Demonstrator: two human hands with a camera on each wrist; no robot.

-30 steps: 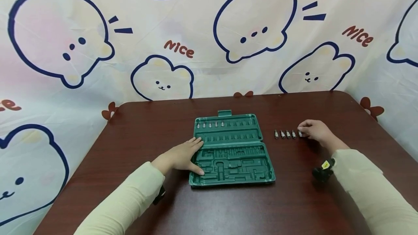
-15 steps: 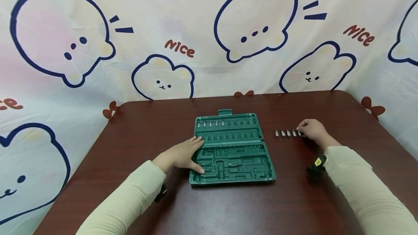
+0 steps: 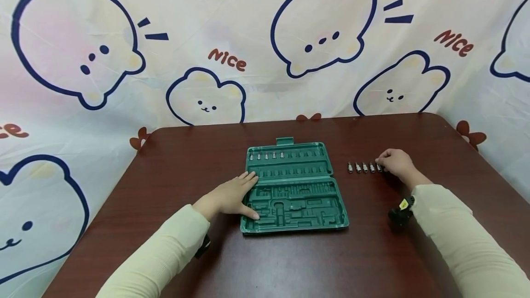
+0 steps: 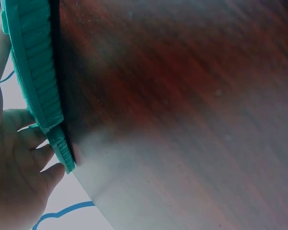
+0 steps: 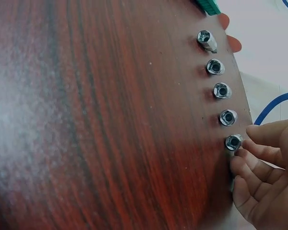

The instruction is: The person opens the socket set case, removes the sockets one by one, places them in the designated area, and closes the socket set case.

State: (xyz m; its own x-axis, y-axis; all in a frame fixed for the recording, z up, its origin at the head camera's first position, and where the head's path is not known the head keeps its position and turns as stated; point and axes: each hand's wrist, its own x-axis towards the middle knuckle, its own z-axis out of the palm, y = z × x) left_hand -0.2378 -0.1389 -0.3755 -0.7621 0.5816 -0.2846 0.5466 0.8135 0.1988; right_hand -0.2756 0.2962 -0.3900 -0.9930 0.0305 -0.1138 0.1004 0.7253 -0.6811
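A green plastic tool case (image 3: 295, 174) lies unfolded on the table, with several small metal sockets (image 3: 267, 156) in the left part of its top row of slots. My left hand (image 3: 229, 196) rests on the case's left edge, fingers spread and thumb over the lower half; the left wrist view has the hand (image 4: 19, 167) against the case's side (image 4: 38, 72). To the right of the case, several metal sockets (image 3: 365, 168) lie in a row. At the row's right end my right hand (image 3: 398, 163) pinches the last socket (image 5: 234, 142) between its fingertips.
The brown wooden table (image 3: 298, 266) carries everything. Behind it hangs a white cloth (image 3: 265, 26) printed with cartoon bears. A dark wrist-worn device (image 3: 400, 215) sits under the right sleeve.
My right hand has moved slightly left, bringing the pinched socket closer to the others in the row. The left hand and the case look unchanged.
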